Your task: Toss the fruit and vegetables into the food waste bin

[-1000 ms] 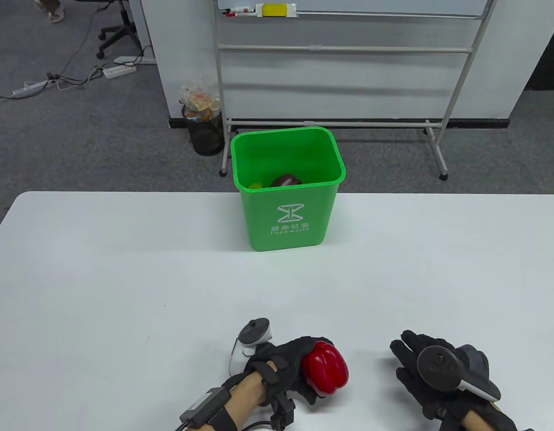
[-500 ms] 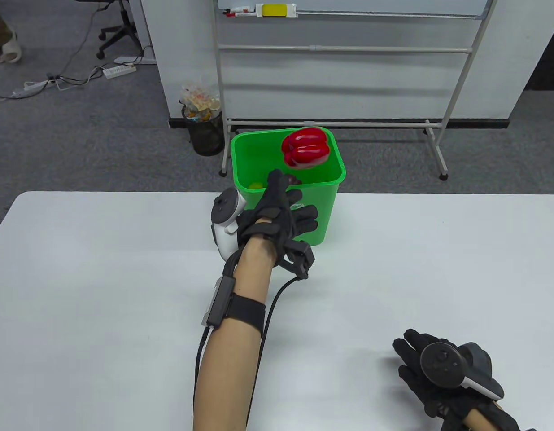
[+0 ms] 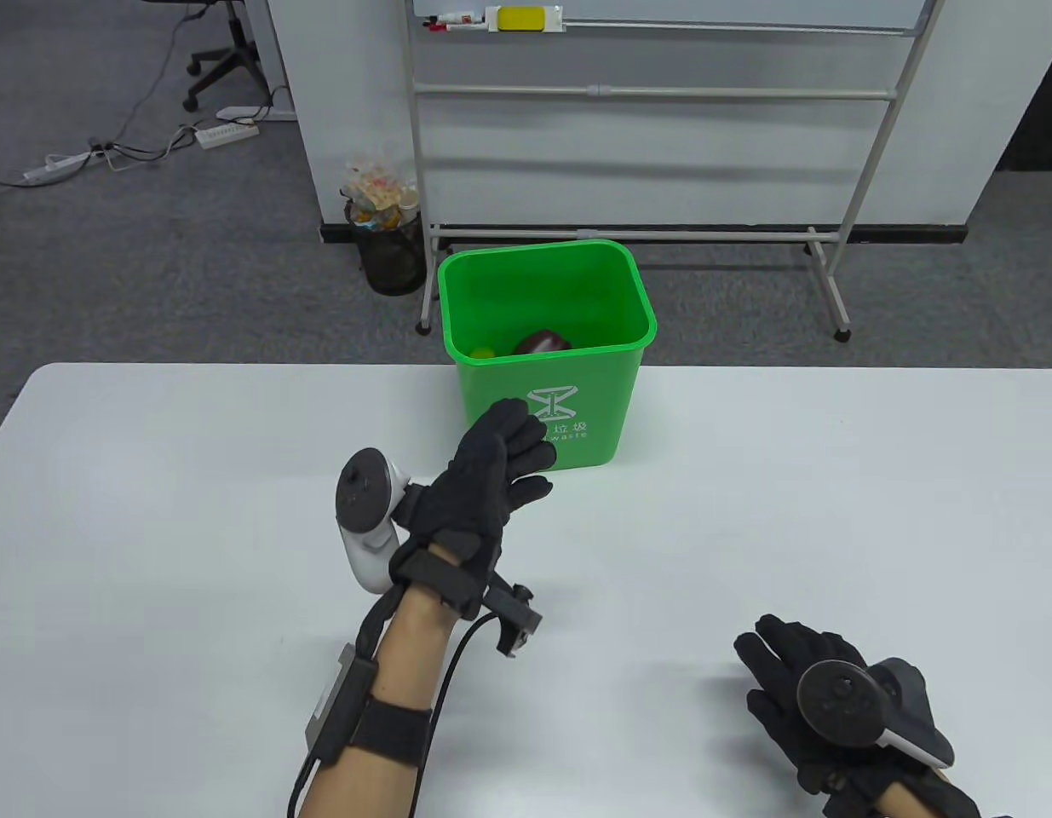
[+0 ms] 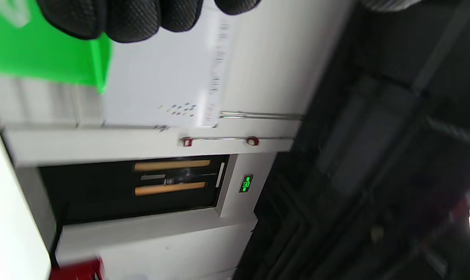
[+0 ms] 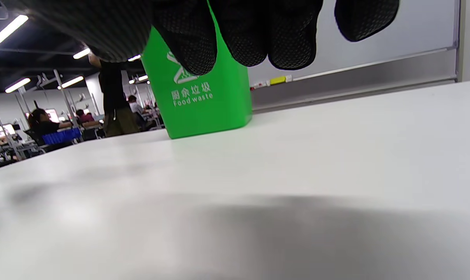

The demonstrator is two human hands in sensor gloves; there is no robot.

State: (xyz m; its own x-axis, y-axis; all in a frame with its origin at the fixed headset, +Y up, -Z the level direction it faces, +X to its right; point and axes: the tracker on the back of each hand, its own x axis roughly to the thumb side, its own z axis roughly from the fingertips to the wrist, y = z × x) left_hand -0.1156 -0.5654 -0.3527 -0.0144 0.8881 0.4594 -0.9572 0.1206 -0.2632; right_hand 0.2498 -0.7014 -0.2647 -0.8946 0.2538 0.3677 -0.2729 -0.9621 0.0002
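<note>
Grey office carpet beyond a white table (image 3: 747,511), with a whiteboard stand (image 3: 653,94) on the far side and a black mesh wastebasket (image 3: 389,247) stuffed with wrappers beside its left foot. Power strip (image 3: 227,134) and cables on the floor at far left, chair base (image 3: 223,64) near them.

Green food waste bin (image 3: 547,358) upright at the far edge of the table, roughly centred, white symbol and "Food waste" lettering on its near wall. Inside, low against the near wall: a dark reddish vegetable (image 3: 543,342) and, left of it, a small yellow item (image 3: 485,351), too little visible to name either. Rest of the bin floor hidden by the near wall.

Left hand (image 3: 483,494) raised over the table just near of the bin, fingers spread and extended toward its lower left corner, holding nothing; fingertips overlapping the bin's near wall in the table view, contact impossible to judge. White tracker (image 3: 365,520) jutting out to the left of the wrist. Fingertips (image 4: 134,19) loose and uncurled in the left wrist view, green bin wall (image 4: 44,54) behind them.

Right hand (image 3: 798,690) at the near right edge, palm down, fingers extended and slightly apart over the table, holding nothing, well apart from the bin. Dark tracker (image 3: 841,700) on its back. Fingertips (image 5: 254,35) hanging free above the surface in the right wrist view, bin (image 5: 204,97) in the distance.
</note>
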